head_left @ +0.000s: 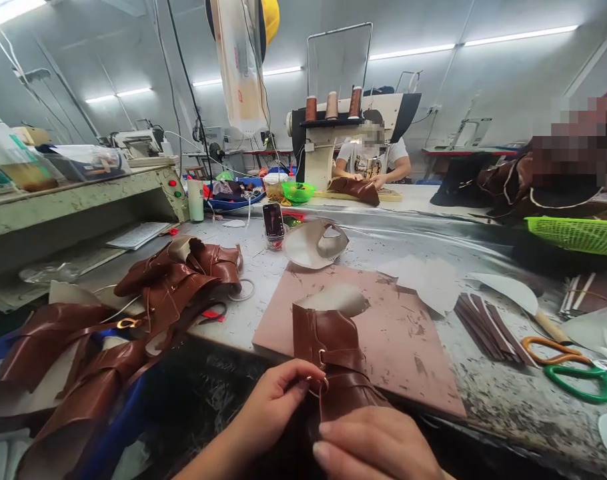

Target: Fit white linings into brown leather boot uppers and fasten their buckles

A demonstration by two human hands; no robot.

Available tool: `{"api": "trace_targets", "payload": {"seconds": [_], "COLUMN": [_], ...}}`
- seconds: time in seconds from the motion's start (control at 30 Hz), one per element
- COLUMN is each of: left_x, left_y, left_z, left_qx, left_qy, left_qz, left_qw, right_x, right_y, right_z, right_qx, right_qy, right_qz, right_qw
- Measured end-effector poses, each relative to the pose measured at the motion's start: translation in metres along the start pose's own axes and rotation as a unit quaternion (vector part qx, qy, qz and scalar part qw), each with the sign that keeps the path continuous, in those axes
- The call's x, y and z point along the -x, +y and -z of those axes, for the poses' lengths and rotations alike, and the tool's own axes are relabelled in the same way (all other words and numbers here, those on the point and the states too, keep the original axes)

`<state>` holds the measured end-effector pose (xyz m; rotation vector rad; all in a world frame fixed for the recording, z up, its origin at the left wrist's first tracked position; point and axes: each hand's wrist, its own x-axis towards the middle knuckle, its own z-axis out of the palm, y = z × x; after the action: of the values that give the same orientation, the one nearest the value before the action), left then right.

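A brown leather boot upper [328,340] lies over the near edge of a pink work board [403,333]. My left hand [271,407] pinches a small metal ring [317,385] on the strap of that piece. My right hand [378,443] is closed on the lower end of the same leather piece, just below the strap. Both hands sit at the table's near edge.
A heap of brown leather uppers [133,313] lies at my left. Leather strips [483,327], an orange and a green pair of scissors [578,373] and a brush lie at the right. A phone [273,220] stands mid-table. Another person [371,160] sews at the far side; a green basket [578,235] sits right.
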<state>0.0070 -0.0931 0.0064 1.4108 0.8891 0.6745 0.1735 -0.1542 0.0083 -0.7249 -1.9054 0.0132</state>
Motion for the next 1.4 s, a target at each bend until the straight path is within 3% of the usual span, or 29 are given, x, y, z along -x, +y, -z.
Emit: {"api": "trace_targets", "payload": {"seconds": [0.07,0.17,0.23,0.3,0.37,0.47,0.57,0.6,0.67,0.77,0.87,0.97,1.1,1.13,1.2,1.27,1.33,1.4], "left_x": [0.0,-0.001,-0.004,-0.005,-0.005,-0.003,-0.002,-0.003,-0.005,-0.011,-0.015,-0.018,-0.022,-0.023,-0.024,-0.023,-0.022,-0.021], "left_y": [0.003,0.008,0.009,0.01,0.01,0.009,0.01,0.011,0.013,0.018,0.019,0.016,0.007,0.004,0.0,-0.002,-0.003,-0.003], "left_z": [0.0,-0.005,-0.008,-0.01,-0.009,-0.005,-0.003,-0.003,-0.004,-0.006,-0.008,-0.01,-0.009,-0.009,-0.008,-0.008,-0.008,-0.009], "left_qx": [-0.045,-0.072,-0.044,-0.032,-0.077,-0.234,-0.379,-0.402,-0.408,-0.293,-0.076,0.056,0.14,0.164,0.213,0.262,0.295,0.306], "left_qy": [-0.011,-0.021,-0.011,0.002,0.02,0.04,-0.002,-0.023,-0.052,-0.053,-0.037,-0.03,-0.01,-0.004,-0.005,-0.019,-0.025,-0.016], "left_qz": [-0.01,-0.014,0.004,0.023,0.015,-0.092,-0.228,-0.243,-0.215,-0.116,-0.033,0.009,0.031,0.037,0.053,0.07,0.076,0.073], "left_qw": [0.999,0.997,0.999,0.999,0.997,0.967,0.897,0.882,0.886,0.947,0.996,0.998,0.99,0.986,0.976,0.962,0.952,0.949], "right_x": [0.004,0.004,0.001,-0.003,-0.004,0.001,0.007,0.008,0.007,-0.001,-0.012,-0.02,-0.022,-0.02,-0.014,-0.006,0.0,0.004], "right_y": [0.004,0.013,0.024,0.035,0.047,0.059,0.062,0.06,0.054,0.041,0.035,0.036,0.032,0.031,0.028,0.028,0.029,0.03], "right_z": [0.001,0.002,0.004,0.009,0.016,0.02,0.016,0.013,0.009,0.006,0.008,0.012,0.018,0.019,0.017,0.012,0.004,-0.002], "right_qx": [-0.023,-0.13,-0.163,-0.115,-0.031,0.07,0.179,0.208,0.203,0.023,-0.157,-0.213,-0.294,-0.301,-0.262,-0.186,-0.117,-0.066], "right_qy": [0.045,0.145,0.179,0.152,0.067,-0.029,-0.015,0.001,0.021,-0.019,-0.064,-0.113,-0.185,-0.196,-0.221,-0.23,-0.201,-0.137], "right_qz": [-0.101,-0.295,-0.341,-0.339,-0.306,-0.22,-0.13,-0.117,-0.129,-0.234,-0.375,-0.444,-0.481,-0.477,-0.425,-0.311,-0.217,-0.178], "right_qw": [0.994,0.935,0.908,0.921,0.949,0.973,0.975,0.971,0.97,0.972,0.911,0.863,0.805,0.802,0.838,0.903,0.948,0.972]}}
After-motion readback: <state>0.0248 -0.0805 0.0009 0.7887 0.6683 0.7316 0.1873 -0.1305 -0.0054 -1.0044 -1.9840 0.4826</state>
